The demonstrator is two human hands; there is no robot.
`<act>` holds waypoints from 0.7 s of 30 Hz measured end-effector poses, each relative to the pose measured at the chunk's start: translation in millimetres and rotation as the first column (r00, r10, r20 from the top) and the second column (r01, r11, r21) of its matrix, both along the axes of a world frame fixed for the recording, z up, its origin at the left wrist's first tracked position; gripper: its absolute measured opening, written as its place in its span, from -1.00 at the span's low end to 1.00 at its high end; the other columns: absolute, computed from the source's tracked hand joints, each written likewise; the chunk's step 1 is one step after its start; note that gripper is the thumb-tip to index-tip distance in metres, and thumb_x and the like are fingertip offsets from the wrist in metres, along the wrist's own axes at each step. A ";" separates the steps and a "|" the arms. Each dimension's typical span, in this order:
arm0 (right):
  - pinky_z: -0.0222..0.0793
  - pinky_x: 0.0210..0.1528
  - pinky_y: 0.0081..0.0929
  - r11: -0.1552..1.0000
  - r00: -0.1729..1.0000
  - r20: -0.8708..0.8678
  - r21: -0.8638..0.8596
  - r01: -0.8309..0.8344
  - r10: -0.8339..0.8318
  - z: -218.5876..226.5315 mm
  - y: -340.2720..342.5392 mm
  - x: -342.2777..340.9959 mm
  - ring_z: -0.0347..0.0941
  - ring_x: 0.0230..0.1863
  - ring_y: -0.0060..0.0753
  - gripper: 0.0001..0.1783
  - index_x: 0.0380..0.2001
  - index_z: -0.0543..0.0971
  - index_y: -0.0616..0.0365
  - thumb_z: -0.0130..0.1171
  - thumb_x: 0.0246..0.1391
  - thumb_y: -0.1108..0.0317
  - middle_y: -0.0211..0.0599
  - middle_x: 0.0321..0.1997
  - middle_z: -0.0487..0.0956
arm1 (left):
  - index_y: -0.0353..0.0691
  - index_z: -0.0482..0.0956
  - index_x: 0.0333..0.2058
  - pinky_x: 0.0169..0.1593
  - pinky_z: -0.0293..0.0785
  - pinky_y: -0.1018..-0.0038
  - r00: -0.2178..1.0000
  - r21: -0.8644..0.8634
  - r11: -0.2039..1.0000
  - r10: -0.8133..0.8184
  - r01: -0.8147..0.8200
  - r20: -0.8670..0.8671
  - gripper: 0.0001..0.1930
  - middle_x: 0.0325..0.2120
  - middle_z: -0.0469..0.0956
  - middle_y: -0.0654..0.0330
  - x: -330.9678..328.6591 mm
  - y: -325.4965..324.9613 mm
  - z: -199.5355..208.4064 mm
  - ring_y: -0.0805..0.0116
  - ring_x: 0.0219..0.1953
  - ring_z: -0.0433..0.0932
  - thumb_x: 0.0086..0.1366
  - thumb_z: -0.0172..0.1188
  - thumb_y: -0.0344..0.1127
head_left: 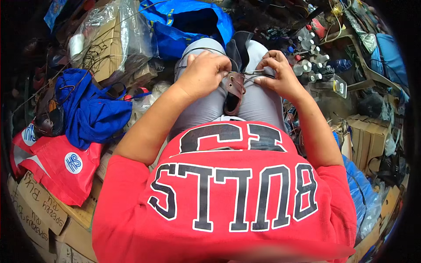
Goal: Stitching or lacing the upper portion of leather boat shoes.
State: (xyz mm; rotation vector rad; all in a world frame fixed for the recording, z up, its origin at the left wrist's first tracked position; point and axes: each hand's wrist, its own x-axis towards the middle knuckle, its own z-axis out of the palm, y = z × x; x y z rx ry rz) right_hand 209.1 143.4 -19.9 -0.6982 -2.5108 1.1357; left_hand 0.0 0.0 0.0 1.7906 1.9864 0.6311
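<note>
- Take the brown shoe (234, 91) as the centre of your clock, twelve toward the upper edge; it sits between your thighs, its eyelets facing up.
- Your left hand (205, 70) is at ten o'clock, back of the hand upward, knuckles bent and the fingertips drawn into a narrow pinch on a thin dark cord beside the eyelets; the exact contact is too small to make out.
- Your left forearm runs from the elbow toward one o'clock, bending inward at the wrist.
- Your right hand (280, 78) is at two o'clock, fingers curled and turned toward the shoe, thumb below, pinching a slim, light, needle-like piece (254, 71) that points toward nine.
- Your right forearm runs from the elbow toward eleven o'clock, so both arms reach forward and the hands meet close together above your knees.
- Your grey trousers (201, 105) support the work, with a dark leather-like piece (237, 50) at twelve o'clock between the knees.
- Around you: an open blue bag (169, 37) between ten and eleven, clustered bottles (309, 55) at two, blue cloth (90, 107) at nine, a red bag (57, 168) at eight.
</note>
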 end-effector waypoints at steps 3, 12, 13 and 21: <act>0.21 0.06 -0.41 0.999 1.000 0.011 0.039 0.021 -0.021 -1.0 -2.3 20.7 0.31 -0.03 -0.28 -0.83 -0.46 0.55 0.19 0.32 -0.15 0.38 -0.32 -0.17 0.39 | -0.13 0.55 -0.31 -0.07 0.24 0.19 0.990 -0.025 0.991 -0.131 0.130 -0.053 -0.86 -0.36 0.57 0.15 3.3 7.0 2.3 0.15 -0.14 0.47 0.12 0.09 -0.37; 0.30 -0.20 -0.32 0.920 0.986 0.070 0.376 0.113 -0.149 23.4 39.3 26.7 0.40 -0.25 -0.21 -0.87 -0.40 0.52 0.13 0.17 0.00 0.32 -0.25 -0.36 0.50 | -0.21 0.54 -0.27 -0.11 0.31 0.20 0.897 -0.022 0.929 -0.363 0.370 -0.251 -0.79 -0.36 0.56 0.11 18.5 23.0 9.3 0.07 -0.14 0.46 0.07 0.03 -0.46; 0.29 -0.16 -0.25 0.850 0.970 0.123 0.514 0.117 -0.207 9.9 47.1 28.8 0.40 -0.21 -0.12 -0.85 -0.40 0.53 0.09 0.18 -0.01 0.28 -0.24 -0.32 0.51 | -0.21 0.53 -0.29 -0.11 0.32 0.19 0.890 -0.002 0.920 -0.381 0.393 -0.249 -0.80 -0.37 0.56 0.09 20.2 24.7 6.9 0.05 -0.16 0.46 0.08 0.03 -0.46; 0.19 -0.05 -0.29 0.748 0.931 0.345 0.586 -0.311 0.117 45.0 -7.2 2.5 0.44 -0.19 -0.27 -0.95 -0.47 0.52 0.03 0.09 -0.05 0.35 -0.36 -0.37 0.54 | -0.23 0.48 -0.34 -0.14 0.33 0.15 0.891 -0.054 0.919 -0.392 0.390 -0.231 -0.86 -0.46 0.54 -0.03 9.4 28.8 1.7 -0.01 -0.26 0.50 0.10 0.01 -0.43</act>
